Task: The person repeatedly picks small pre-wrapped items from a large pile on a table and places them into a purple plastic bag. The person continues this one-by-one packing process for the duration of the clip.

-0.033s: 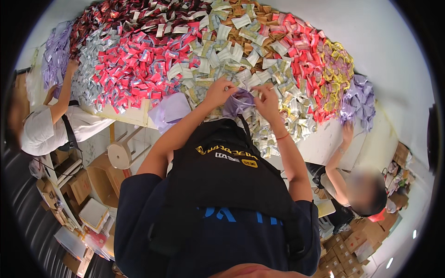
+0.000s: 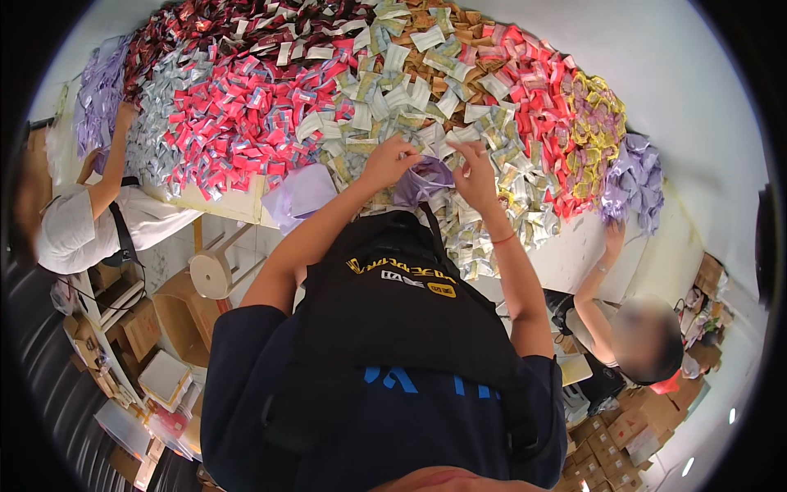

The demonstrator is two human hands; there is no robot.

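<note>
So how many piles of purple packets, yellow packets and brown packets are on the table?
Purple packet piles: 2, one at each end
Yellow packet pile: 1
Brown packet pile: 1
Total: 4

A long white table (image 2: 697,107) carries a deep spread of small sachets sorted into colour bands — purple sachets (image 2: 98,90) at its left end, then silver-grey ones (image 2: 156,139), pink-red ones (image 2: 238,115) and pale green-white ones (image 2: 393,90) toward the middle. Dark red sachets (image 2: 205,29) and brown ones (image 2: 443,25) lie along the far edge, while red sachets (image 2: 541,90), yellow ones (image 2: 594,131) and what look like lilac pouches (image 2: 635,176) fill the right end. A lilac bag (image 2: 299,195) lies at the near edge — the far right corner of the table shows bare white.
</note>
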